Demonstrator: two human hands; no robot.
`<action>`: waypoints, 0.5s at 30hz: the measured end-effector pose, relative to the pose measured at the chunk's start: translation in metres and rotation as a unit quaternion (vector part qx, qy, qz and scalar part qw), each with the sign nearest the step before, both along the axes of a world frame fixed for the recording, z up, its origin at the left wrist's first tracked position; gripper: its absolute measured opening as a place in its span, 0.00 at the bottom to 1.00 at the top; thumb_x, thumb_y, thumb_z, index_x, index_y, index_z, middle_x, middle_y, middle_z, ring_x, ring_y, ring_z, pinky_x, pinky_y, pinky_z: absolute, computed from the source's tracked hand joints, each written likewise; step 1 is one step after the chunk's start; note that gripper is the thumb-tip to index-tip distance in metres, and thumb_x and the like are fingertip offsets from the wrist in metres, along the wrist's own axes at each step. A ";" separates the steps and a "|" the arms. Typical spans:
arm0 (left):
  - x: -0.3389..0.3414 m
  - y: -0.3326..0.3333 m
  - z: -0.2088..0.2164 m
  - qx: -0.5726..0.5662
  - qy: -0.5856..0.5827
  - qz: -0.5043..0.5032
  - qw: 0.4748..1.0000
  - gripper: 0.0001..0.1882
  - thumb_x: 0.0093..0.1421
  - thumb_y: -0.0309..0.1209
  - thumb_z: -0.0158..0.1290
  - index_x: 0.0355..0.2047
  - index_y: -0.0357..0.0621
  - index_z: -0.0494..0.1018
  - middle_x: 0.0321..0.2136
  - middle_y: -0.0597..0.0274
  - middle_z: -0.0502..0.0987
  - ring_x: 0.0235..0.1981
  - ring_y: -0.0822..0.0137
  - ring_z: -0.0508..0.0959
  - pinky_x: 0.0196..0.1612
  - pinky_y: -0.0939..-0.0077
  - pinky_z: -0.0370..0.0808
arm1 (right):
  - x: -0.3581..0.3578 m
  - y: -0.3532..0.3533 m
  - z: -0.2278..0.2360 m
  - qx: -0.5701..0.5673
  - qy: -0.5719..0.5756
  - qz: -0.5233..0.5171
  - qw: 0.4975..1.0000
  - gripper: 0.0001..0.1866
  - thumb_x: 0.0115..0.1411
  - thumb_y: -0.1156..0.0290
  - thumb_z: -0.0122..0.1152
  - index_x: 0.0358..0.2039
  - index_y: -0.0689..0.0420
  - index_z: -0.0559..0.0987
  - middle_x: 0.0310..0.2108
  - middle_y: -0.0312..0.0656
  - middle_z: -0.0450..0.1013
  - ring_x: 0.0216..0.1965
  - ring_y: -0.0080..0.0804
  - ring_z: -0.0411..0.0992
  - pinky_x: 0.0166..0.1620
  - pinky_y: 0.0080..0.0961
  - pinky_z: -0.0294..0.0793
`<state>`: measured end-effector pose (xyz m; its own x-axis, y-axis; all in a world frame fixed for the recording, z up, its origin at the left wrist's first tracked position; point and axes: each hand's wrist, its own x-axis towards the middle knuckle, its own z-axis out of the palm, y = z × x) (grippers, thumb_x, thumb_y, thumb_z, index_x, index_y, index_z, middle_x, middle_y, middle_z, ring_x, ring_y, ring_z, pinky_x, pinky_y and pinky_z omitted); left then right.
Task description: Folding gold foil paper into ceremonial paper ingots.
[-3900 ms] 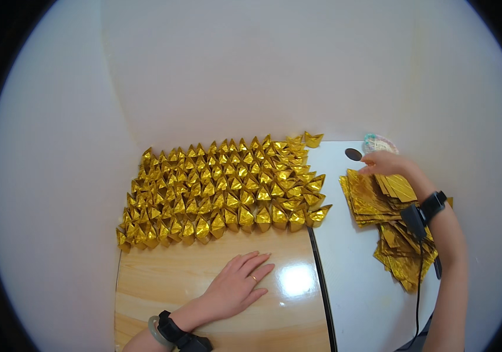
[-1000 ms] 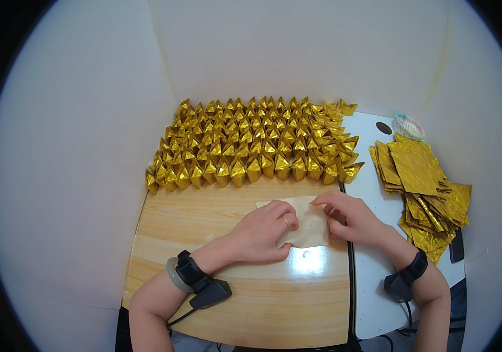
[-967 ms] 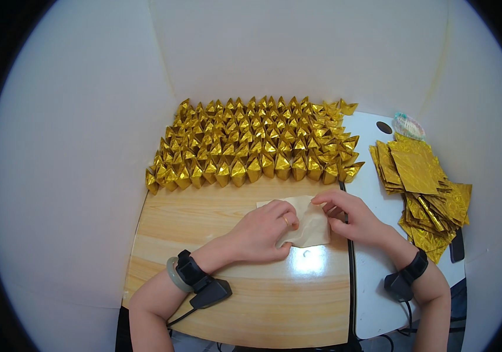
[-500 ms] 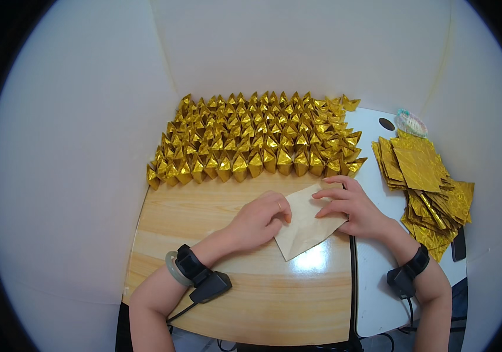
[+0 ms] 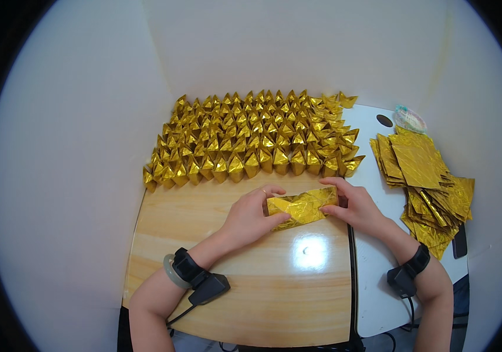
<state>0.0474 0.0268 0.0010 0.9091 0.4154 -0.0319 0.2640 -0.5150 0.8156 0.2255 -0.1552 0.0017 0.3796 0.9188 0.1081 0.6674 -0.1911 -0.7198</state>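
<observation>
Between my two hands is a sheet of gold foil paper (image 5: 305,206), folded over into a long band with its shiny side out. My left hand (image 5: 255,212) grips its left end, thumb on the near face and fingers behind. At the right end my right hand (image 5: 350,202) pinches it the same way, thumb pressed on the foil. The paper is just above the wood-grain table (image 5: 233,293). Beyond it, rows of folded gold paper ingots (image 5: 251,138) stand close together.
To the right, on a white tabletop (image 5: 374,293), lies a loose pile of gold foil sheets (image 5: 418,167). A pale knitted-looking item (image 5: 410,119) sits behind the pile, and a dark phone-like object (image 5: 460,243) shows beside it. White panels (image 5: 303,47) surround the table.
The sheet lay with its plain pale side up; now it is folded over into a narrow band showing gold. Both hands have shifted to grip its ends.
</observation>
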 end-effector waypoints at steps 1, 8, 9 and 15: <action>0.000 0.000 -0.001 0.044 0.003 -0.012 0.999 0.25 0.52 0.33 0.61 0.50 0.44 0.69 0.38 0.59 0.77 0.35 0.70 0.74 0.40 0.76 0.70 | -0.002 0.001 0.003 -0.029 -0.007 -0.016 0.999 0.32 0.51 0.68 0.69 0.57 0.53 0.66 0.25 0.40 0.71 0.26 0.21 0.71 0.32 0.19 0.72; -0.001 0.004 -0.013 0.314 -0.203 -0.031 0.927 0.26 0.48 0.32 0.63 0.49 0.47 0.71 0.42 0.58 0.74 0.38 0.57 0.73 0.46 0.69 0.71 | 0.000 0.005 -0.002 0.161 -0.278 0.017 0.947 0.29 0.51 0.68 0.67 0.54 0.50 0.69 0.49 0.43 0.69 0.40 0.39 0.73 0.45 0.29 0.74; 0.000 0.005 -0.011 0.314 -0.203 -0.031 0.927 0.26 0.48 0.32 0.63 0.49 0.47 0.71 0.42 0.58 0.74 0.38 0.57 0.73 0.46 0.69 0.71 | 0.004 0.005 -0.001 0.165 -0.344 0.092 0.920 0.26 0.50 0.67 0.67 0.51 0.50 0.72 0.49 0.42 0.71 0.43 0.39 0.73 0.47 0.30 0.73; -0.003 0.010 -0.016 0.193 -0.142 -0.224 0.945 0.18 0.51 0.32 0.61 0.43 0.44 0.74 0.48 0.58 0.74 0.55 0.55 0.68 0.56 0.66 0.66 | 0.000 0.000 -0.005 0.124 -0.304 0.160 0.931 0.16 0.50 0.64 0.65 0.41 0.52 0.79 0.41 0.40 0.76 0.45 0.36 0.74 0.45 0.31 0.75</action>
<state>0.0447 0.0365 -0.0147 0.9455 -0.0824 0.3151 -0.2524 -0.7967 0.5491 0.2260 -0.1555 -0.0029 -0.1105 0.8928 0.4366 0.9602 0.2093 -0.1849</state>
